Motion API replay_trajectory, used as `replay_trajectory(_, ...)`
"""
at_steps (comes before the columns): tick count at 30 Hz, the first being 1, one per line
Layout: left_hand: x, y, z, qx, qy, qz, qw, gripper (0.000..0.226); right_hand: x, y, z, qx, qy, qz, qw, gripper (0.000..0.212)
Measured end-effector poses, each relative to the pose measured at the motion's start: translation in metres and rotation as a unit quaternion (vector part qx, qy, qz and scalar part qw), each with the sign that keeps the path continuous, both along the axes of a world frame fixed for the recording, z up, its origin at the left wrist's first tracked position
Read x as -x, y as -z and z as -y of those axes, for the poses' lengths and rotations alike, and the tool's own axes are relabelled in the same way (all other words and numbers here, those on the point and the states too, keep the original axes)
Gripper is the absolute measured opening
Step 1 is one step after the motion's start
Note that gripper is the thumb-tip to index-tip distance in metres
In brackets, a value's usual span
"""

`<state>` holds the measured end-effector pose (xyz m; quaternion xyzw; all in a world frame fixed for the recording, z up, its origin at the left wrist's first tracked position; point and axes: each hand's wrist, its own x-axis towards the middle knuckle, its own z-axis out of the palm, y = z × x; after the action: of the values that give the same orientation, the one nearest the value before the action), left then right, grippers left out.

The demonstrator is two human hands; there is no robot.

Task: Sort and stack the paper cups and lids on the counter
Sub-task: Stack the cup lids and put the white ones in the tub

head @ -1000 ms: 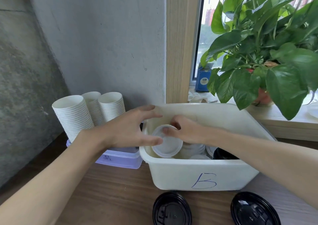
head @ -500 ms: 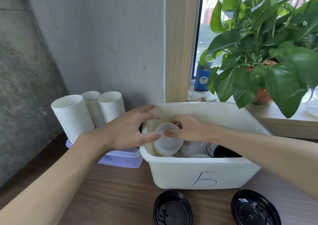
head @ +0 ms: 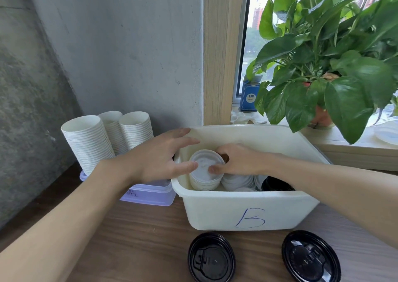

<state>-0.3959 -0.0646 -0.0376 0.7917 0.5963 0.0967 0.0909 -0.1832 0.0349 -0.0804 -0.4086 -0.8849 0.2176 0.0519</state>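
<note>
**Drinks-service corner**, probably of a café or an office pantry; the narrow view does not settle which. Disposable serving stock is kept in bulk. Three tall stacks of white paper cups (head: 88,141) rise from a lidded lilac plastic box (head: 150,193). A white plastic tub marked "B" in blue (head: 247,212) holds stacked white plastic lids (head: 204,163). One round black plastic sip lid (head: 212,260) and a second black sip lid (head: 311,260) lie on the brown wood-grain counter (head: 133,238). Surroundings: bare grey concrete wall (head: 129,44), pale wooden window frame (head: 217,55), leafy green potted plant (head: 323,66) on the sill, city buildings beyond the glass.
</note>
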Motion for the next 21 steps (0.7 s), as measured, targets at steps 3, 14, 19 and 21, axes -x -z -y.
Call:
replay_trajectory(3,-0.001,-0.001,0.0,0.005,-0.002,-0.009,1.0,0.062,0.0,-0.003,0.001,0.01,0.0,-0.002,1.0,0.028)
replay_trajectory(14,-0.003,-0.001,0.001,0.003,0.002,-0.022,1.0,0.058,-0.019,-0.019,0.015,-0.036,0.031,-0.05,0.998,0.05)
replay_trajectory(19,-0.003,0.0,0.001,0.004,0.003,-0.018,1.0,0.057,-0.035,-0.022,0.024,0.032,-0.019,0.027,0.999,0.046)
replay_trajectory(21,-0.003,0.0,0.001,0.002,0.003,-0.021,1.0,0.057,-0.035,-0.018,0.02,-0.013,-0.008,-0.007,1.0,0.042)
